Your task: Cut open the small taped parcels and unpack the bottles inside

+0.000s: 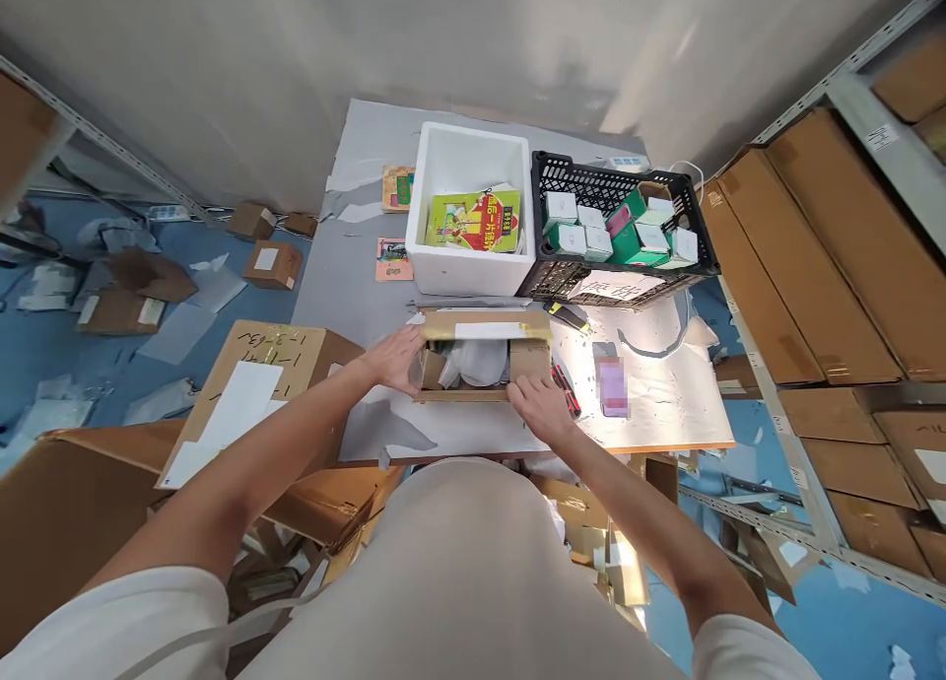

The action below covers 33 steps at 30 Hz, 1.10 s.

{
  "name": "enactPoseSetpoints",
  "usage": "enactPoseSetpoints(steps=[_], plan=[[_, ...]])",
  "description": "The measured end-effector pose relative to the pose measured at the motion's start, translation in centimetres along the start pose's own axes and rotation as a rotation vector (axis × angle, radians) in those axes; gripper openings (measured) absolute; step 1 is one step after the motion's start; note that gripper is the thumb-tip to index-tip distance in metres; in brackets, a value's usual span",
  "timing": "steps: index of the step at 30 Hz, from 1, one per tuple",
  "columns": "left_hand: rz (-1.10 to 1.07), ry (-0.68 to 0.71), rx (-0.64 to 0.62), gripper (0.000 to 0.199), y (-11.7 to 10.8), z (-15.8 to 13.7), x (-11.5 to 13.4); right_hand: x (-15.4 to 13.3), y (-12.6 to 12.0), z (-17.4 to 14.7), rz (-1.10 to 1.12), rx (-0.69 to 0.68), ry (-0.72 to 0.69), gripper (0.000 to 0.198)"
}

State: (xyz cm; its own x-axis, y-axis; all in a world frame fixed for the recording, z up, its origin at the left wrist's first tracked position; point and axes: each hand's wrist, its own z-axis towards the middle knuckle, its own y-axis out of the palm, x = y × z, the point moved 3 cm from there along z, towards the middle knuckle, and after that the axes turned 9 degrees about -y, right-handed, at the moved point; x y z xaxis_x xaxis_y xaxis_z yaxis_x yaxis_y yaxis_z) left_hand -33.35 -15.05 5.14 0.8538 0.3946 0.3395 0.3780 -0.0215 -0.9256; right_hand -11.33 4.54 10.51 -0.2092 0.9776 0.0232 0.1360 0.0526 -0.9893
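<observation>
A small cardboard box [530, 357] lies at the table's front edge with its top open. Inside it sits a whitish, see-through wrapped item [484, 363], whose kind I cannot make out. My left hand [397, 359] grips the box's left end, fingers over the edge. At the front right corner, my right hand [543, 406] is closed on the rim beside the folded-in right flap. Its thumb is partly hidden. The back flap stands up and carries a white strip.
Behind the box stand a white foam box [471, 278] with colourful packets and a black crate [543, 284] of green-white cartons. A yellow-black cutter [568, 316], a red-black tool [568, 392] and a purple pack [613, 386] lie right. A large carton [222, 384] stands left.
</observation>
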Motion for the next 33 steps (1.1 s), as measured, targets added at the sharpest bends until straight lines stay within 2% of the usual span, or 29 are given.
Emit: enactPoseSetpoints(steps=[2, 4, 8, 10, 11, 14, 16, 19, 22, 26, 29, 31, 33], plan=[[0.025, -0.013, 0.008, 0.122, -0.4, 0.5, 0.2, -0.4, 0.5, -1.7, -0.028, 0.036, -0.048, 0.022], [0.038, -0.018, -0.024, 0.119, -1.0, 0.8, 0.3, -0.8, 1.1, -3.2, 0.006, 0.053, -0.085, 0.022], [0.026, -0.049, -0.141, 0.121, -2.5, 0.4, 0.4, -1.0, 1.7, -4.3, 0.267, 0.02, -0.14, 0.032], [-0.004, -0.108, -0.142, 0.121, -3.1, 0.3, 0.9, -0.2, 1.6, -3.3, 0.391, -0.049, -0.122, 0.034], [-0.023, -0.16, -0.122, 0.115, -3.3, 0.5, 1.2, 0.5, 1.5, -2.4, 0.415, -0.089, -0.093, 0.033], [-0.023, -0.372, -0.033, 0.086, -3.9, 1.5, 2.8, 2.9, 1.0, 0.7, 0.335, -0.208, -0.027, 0.03], [0.059, -0.447, -0.028, 0.09, -4.2, 2.4, 3.9, 4.0, 0.8, 2.6, 0.254, -0.274, -0.092, 0.03], [0.184, -0.403, -0.095, 0.124, -4.6, 3.6, 4.9, 4.6, 1.3, 4.4, 0.159, -0.38, -0.221, 0.031], [0.248, -0.316, -0.166, 0.138, -4.7, 4.0, 4.8, 4.5, 2.6, 5.4, 0.071, -0.507, -0.252, 0.036], [0.281, -0.246, -0.244, 0.134, -4.0, 3.9, 3.8, 4.8, 4.2, 6.3, 0.004, -0.591, -0.222, 0.044], [0.225, -0.196, -0.269, 0.129, -3.7, 4.1, 3.2, 5.9, 4.6, 6.4, -0.028, -0.621, -0.204, 0.04], [0.157, -0.204, -0.239, 0.125, -3.9, 4.2, 3.0, 6.6, 4.5, 6.2, -0.012, -0.599, -0.208, 0.032], [0.108, -0.267, -0.14, 0.118, -4.6, 4.3, 2.8, 7.1, 4.2, 5.9, 0.058, -0.52, -0.213, 0.027]])
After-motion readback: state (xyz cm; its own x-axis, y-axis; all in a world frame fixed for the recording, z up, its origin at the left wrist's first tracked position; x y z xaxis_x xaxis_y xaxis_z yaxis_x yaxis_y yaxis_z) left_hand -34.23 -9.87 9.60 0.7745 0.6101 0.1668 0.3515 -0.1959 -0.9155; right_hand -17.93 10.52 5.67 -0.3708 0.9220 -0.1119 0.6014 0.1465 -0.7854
